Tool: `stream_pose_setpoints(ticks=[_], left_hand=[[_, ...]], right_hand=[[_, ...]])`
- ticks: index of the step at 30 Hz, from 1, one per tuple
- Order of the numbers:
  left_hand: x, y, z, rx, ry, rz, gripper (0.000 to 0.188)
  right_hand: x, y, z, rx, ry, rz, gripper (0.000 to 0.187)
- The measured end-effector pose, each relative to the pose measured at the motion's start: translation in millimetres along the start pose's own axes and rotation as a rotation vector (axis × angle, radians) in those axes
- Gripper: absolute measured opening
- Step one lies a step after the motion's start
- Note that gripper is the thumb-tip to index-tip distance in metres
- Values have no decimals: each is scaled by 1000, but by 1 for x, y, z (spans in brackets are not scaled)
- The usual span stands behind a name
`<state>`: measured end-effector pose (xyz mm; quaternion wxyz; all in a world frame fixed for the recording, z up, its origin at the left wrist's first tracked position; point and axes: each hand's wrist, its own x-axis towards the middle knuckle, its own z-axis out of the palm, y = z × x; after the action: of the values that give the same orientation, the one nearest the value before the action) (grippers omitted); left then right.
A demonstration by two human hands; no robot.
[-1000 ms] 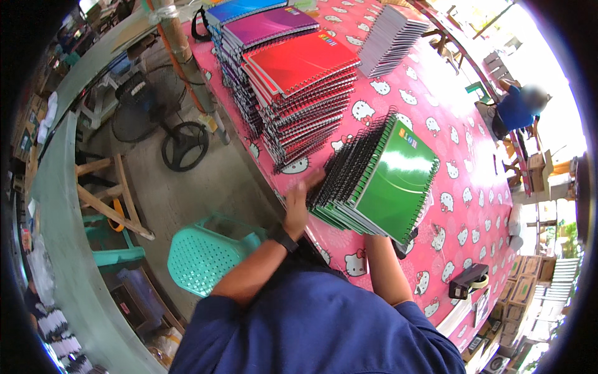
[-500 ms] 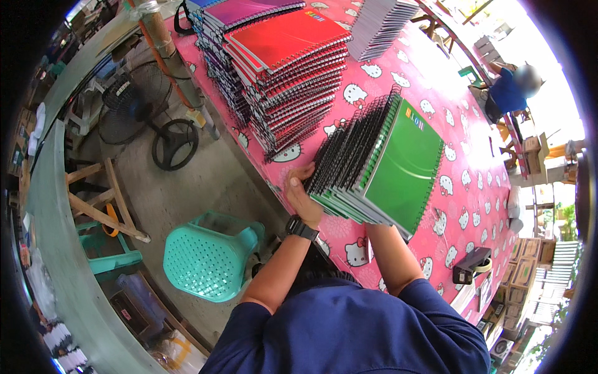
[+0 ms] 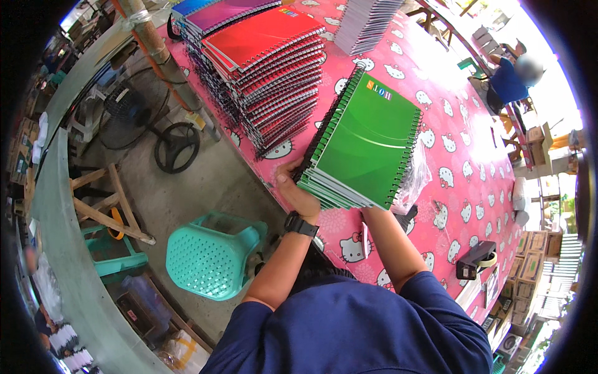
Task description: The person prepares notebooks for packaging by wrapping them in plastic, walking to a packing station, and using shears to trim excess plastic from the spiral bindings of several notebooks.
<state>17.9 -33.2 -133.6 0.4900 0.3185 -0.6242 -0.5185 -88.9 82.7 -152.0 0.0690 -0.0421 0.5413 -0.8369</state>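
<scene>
Several green spiral notebooks point(image 3: 367, 137) form a stack tilted above the near side of the table, the top green cover facing up. Black coil bindings run along both its left and right sides. My left hand point(image 3: 298, 192), with a black watch at the wrist, is closed round the lower left corner of the stack. My right forearm point(image 3: 392, 243) reaches under the lower right edge, and the stack hides that hand and its fingers. Crumpled clear plastic point(image 3: 414, 181) shows beside the stack's right edge.
A tall stack of red notebooks point(image 3: 268, 37) stands beyond my left hand, next to purple notebooks point(image 3: 230, 17). White-edged notebooks point(image 3: 367, 25) stand farther back. A tape dispenser point(image 3: 476, 260) sits on the pink patterned table point(image 3: 445, 215). Left are a green stool point(image 3: 208, 258) and a fan point(image 3: 128, 106).
The green notebooks were fanned out with their coils spread; now they are closer together, the top cover turned more upward. Clear plastic has come into sight at their right.
</scene>
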Motion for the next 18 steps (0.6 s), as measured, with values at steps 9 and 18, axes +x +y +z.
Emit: stream_pose_setpoints(ticks=[9, 18], left_hand=[[17, 32, -13, 41, -9, 40, 57], [27, 48, -10, -93, 48, 101, 56]], right_hand=[[18, 11, 20, -52, -53, -90, 31], [4, 5, 57, 139, 89, -57, 43]])
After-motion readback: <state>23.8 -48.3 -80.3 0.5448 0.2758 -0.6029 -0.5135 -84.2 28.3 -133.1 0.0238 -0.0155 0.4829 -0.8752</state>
